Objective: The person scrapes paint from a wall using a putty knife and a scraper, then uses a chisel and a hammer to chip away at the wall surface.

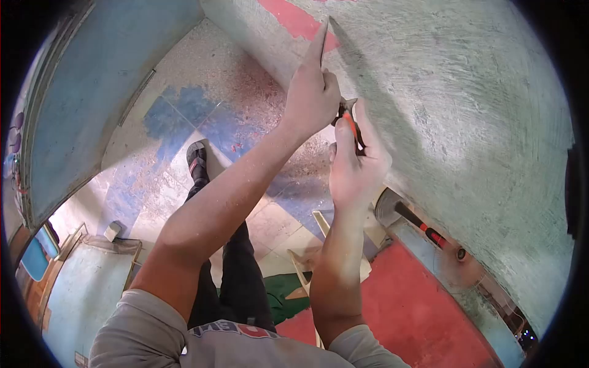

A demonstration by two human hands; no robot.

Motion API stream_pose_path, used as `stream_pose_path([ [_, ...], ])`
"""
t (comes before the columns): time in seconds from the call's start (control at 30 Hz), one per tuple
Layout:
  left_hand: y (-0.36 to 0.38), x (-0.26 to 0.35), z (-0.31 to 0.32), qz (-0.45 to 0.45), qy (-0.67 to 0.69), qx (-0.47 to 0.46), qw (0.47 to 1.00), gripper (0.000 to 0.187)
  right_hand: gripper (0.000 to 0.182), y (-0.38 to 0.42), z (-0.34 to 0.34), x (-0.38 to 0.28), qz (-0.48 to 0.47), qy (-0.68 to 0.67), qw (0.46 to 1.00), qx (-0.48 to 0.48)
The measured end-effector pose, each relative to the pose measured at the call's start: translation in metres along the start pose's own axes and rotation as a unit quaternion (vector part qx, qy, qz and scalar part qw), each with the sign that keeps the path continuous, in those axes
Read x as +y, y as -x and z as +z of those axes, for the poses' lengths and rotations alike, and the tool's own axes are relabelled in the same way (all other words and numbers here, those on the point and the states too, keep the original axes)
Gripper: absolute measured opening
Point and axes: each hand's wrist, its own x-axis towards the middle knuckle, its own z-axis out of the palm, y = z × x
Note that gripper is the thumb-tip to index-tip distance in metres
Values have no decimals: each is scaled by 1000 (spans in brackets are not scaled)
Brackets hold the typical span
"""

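Note:
My right hand (362,165) is closed round the black and orange handle of a scraper (350,122), thumb along its near side. Just above it, my left hand (310,95) is closed at the front of the same tool, with its index finger stretched up along a thin dark edge that looks like the blade. Most of the blade is hidden behind that finger. The fingertip is close to the wall (454,104), whose surface is pale green-grey and scratched. A patch of red paint (294,21) shows near the tip. Pale dust coats both hands and forearms.
A tool with a red and black handle (432,236) lies on a ledge to the lower right. Below it is a red surface (411,300). Chips and dust cover the tiled floor (184,178). A blue panel (104,104) stands at left; wooden strips (300,270) are by my legs.

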Motion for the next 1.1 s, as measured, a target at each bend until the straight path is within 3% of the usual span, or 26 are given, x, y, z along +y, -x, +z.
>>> stream_pose_path([
  [0.1, 19, 2, 5, 12, -33, -21, 999, 80, 48, 21, -16, 7, 64, -10, 997, 29],
  [0.17, 29, -17, 22, 74, -79, -16, 994, 87, 48, 29, -19, 3, 108, -55, 992, 38],
  [0.2, 27, -20, 26, 140, -111, 35, 983, 77, 48, 27, -17, -1, 114, -57, 991, 38],
  [0.23, 20, -21, 20, 109, -87, 28, 990, 77, 48, 24, -17, -1, 119, -58, 990, 39],
  [0.27, 9, -25, 10, 77, -63, 22, 995, 78, 45, 11, -14, 9, 35, 35, 999, 12],
  [0.3, 1, -29, 5, 45, -40, 18, 998, 79, 45, 1, -8, 14, 24, 23, 999, 8],
  [0.4, -6, -45, 5, 79, -39, 26, 996, 79, 43, -3, 4, 19, 4, 6, 1000, 10],
  [0.5, 19, -33, 19, 140, -111, 17, 984, 78, 40, 19, -12, 13, 68, -22, 997, 31],
  [0.53, 23, -29, 21, 133, -141, 18, 981, 78, 39, 22, -14, 14, 62, -20, 997, 37],
  [0.6, 13, -27, 10, 34, -56, -14, 998, 78, 38, 15, -8, 18, 36, 0, 999, 36],
  [0.67, -3, -32, 1, -10, -2, -22, 1000, 79, 38, 0, 1, 20, -2, 41, 999, 22],
  [0.77, -10, -47, -2, 60, -44, 17, 997, 79, 40, -4, 8, 17, -5, 48, 999, 14],
  [0.8, -3, -52, 6, 124, -100, 33, 987, 78, 40, 3, 4, 17, 22, 11, 999, 23],
  [0.9, 15, -27, 10, 50, -61, -17, 997, 77, 41, 19, -9, 16, 57, -41, 997, 31],
  [1.0, 1, -33, 2, 44, -48, 11, 998, 77, 39, 0, 3, 21, -7, 29, 999, 14],
  [1.1, -10, -35, -7, -7, -2, 4, 1000, 75, 40, -7, 15, 19, 14, 12, 1000, 17],
])
